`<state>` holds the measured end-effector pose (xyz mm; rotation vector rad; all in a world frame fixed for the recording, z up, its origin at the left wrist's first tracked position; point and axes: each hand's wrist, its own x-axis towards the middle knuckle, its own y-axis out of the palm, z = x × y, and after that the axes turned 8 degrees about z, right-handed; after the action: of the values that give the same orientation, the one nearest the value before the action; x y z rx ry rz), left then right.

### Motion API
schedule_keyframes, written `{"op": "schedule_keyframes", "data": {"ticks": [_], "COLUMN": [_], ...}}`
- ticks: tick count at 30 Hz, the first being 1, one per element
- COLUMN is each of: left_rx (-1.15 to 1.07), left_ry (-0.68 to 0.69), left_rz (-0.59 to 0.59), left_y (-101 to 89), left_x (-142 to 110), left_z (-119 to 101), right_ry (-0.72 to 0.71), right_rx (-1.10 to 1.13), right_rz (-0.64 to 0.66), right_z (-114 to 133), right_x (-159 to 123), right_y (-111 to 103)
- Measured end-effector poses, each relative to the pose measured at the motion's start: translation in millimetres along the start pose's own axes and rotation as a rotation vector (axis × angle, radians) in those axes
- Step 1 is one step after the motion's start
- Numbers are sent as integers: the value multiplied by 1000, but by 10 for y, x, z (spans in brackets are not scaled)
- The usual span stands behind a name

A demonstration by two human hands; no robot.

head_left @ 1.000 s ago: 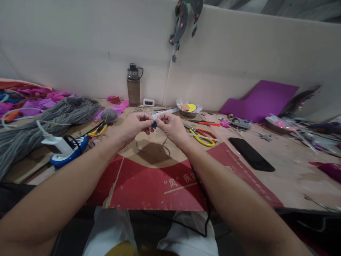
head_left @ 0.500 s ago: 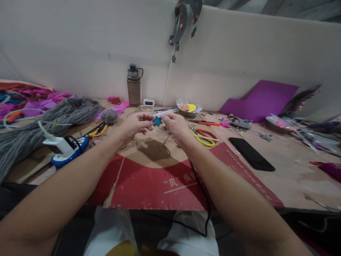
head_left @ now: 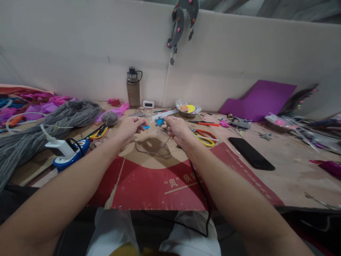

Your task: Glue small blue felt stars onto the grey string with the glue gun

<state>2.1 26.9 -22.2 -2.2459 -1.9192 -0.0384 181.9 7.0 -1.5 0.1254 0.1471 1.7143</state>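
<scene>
My left hand (head_left: 132, 128) is closed in a pinch on a small bright blue piece (head_left: 145, 127), whose material I cannot make out. Across a narrow gap, my right hand (head_left: 178, 128) has its fingers curled together beside a second blue piece (head_left: 160, 122), which appears to be at its fingertips. Below the hands, a thin grey yarn strand (head_left: 149, 153) loops over the cardboard sheet (head_left: 149, 188) and runs up toward my right hand.
To the right lie yellow-and-red handled scissors (head_left: 206, 138) and a black phone (head_left: 251, 153). A bottle (head_left: 133, 90) stands by the wall. Leftward are a grey yarn skein (head_left: 66, 115), a yarn ball (head_left: 110, 118) and a blue power strip (head_left: 71, 156). A black cable crosses the front edge.
My hands have moved apart. The blue material that was between them now shows as two pieces, one at the left fingertips and one by the right.
</scene>
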Motion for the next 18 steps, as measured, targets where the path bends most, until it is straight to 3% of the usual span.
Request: {"op": "schedule_keyframes", "data": {"ticks": [6, 11, 18], "left_rx": [-62, -179, -43], "left_ry": [-26, -12, -20], "left_rz": [-58, -38, 21], "left_y": [15, 1, 50], "left_x": [-14, -61, -87], "left_z": [11, -48, -46], "right_ry": [8, 1, -7], "right_rx": [-22, -10, -16], "right_rz": [6, 14, 37], "right_z": [6, -32, -55], "right_x": [3, 33, 41], "right_y": [7, 5, 19]}}
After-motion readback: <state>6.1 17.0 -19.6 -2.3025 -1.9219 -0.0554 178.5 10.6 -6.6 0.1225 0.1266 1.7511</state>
